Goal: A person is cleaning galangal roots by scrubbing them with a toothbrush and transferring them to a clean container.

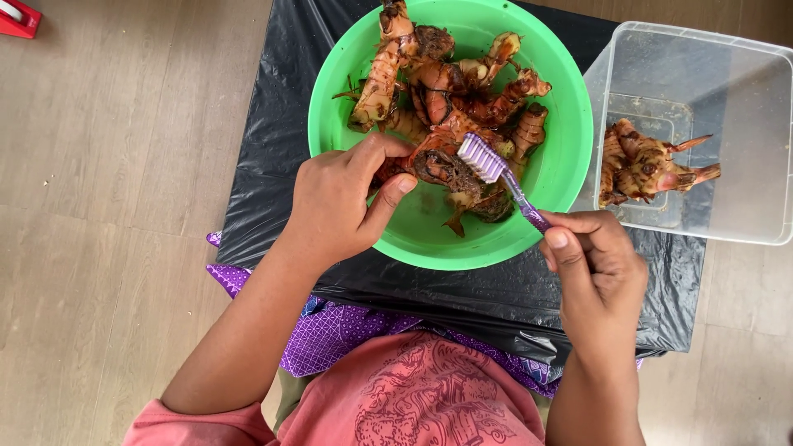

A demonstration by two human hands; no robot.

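Knobby reddish-brown root (pixel 438 161), dirt-caked, sits at near edge of the pile in the green bowl (pixel 562 177); looks stiff, lumpy, prob. a bit slick w/ mud, best held by its thick middle, not the thin shoots; left hand (pixel 339 202) has fingers curled tight round it; right hand (pixel 599 268) pinches a purple toothbrush (pixel 496 173), bristles on the root; bowl rests on black plastic sheet (pixel 273 165); clear tub (pixel 743 149) w/ one root beside it.

black plastic sheet (pixel 273 165) over wood-look floor (pixel 107 165); clear plastic tub (pixel 743 124) right of it, rhizome piece (pixel 644 165) inside; red object (pixel 18 18) top-left corner
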